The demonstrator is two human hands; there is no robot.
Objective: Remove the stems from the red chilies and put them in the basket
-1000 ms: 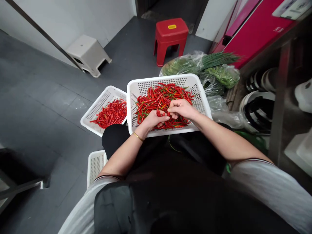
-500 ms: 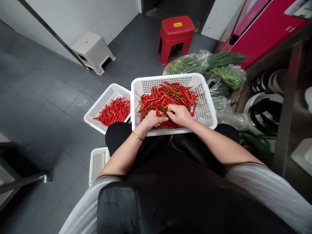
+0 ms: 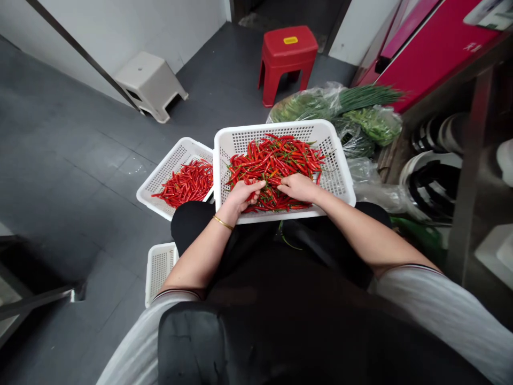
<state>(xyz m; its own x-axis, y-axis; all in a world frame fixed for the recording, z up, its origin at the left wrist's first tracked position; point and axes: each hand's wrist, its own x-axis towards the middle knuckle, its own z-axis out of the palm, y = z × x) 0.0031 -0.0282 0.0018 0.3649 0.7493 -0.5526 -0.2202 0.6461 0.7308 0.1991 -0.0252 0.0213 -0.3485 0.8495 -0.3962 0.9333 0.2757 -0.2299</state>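
Observation:
A white plastic basket [image 3: 340,182] rests across my lap, heaped with red chili peppers [image 3: 276,155] that carry green stems. My left hand [image 3: 244,195], with a gold bracelet at the wrist, is curled around several red chilies over the near left of the heap, its thumb pointing right. To its right, my right hand [image 3: 298,188] reaches in with fingers pinched on a chili pepper at the top of the pile. The fingertips of both hands are partly hidden among the peppers.
On the left stands a second white basket [image 3: 160,174] of red chilies, with a smaller white basket [image 3: 160,270] below it. Bagged greens [image 3: 304,104] lie beyond my basket. A red stool [image 3: 289,59] and a grey stool [image 3: 150,83] stand farther off. Shelving [image 3: 475,160] lines the right.
My hands have moved apart: the left has shifted slightly left, the right slightly right. The orange chili that was by my right fingertips now lies on the heap.

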